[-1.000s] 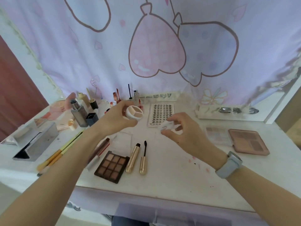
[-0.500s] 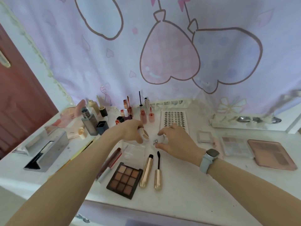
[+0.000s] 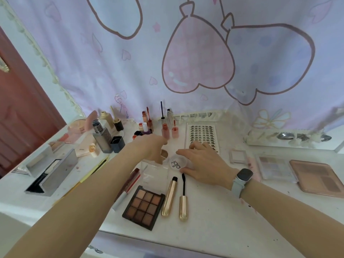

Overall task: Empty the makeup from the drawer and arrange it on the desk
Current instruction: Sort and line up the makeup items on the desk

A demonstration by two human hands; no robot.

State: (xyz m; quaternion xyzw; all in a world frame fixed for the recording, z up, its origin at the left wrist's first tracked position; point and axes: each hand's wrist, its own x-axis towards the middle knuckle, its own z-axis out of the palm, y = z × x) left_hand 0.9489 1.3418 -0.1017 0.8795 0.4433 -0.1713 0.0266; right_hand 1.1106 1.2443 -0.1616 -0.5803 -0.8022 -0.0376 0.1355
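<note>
On the white desk (image 3: 214, 226) my left hand (image 3: 149, 148) grips a small round white pot (image 3: 164, 155) of beige cream, low over the desk. Right beside it my right hand (image 3: 202, 162) pinches a round clear lid (image 3: 177, 162) with dark lettering between thumb and forefinger; the lid lies flat on the desk. The pot is mostly hidden behind my left hand. Just in front lie a clear flat case (image 3: 155, 173), a brown eyeshadow palette (image 3: 144, 206), a gold mascara tube (image 3: 169, 196) and its wand (image 3: 183, 199).
A lash sheet (image 3: 202, 135) lies behind my right hand. Lip glosses (image 3: 165, 130) and bottles (image 3: 104, 136) stand at the back left. A silver box (image 3: 50, 170) sits far left, a pink palette (image 3: 316, 177) and pale palette (image 3: 273, 167) at the right.
Both hands have come down from mid-air to the desk: the lid now lies flat under my right fingers, and the pot has dropped low beside it. The view has tilted upward.
</note>
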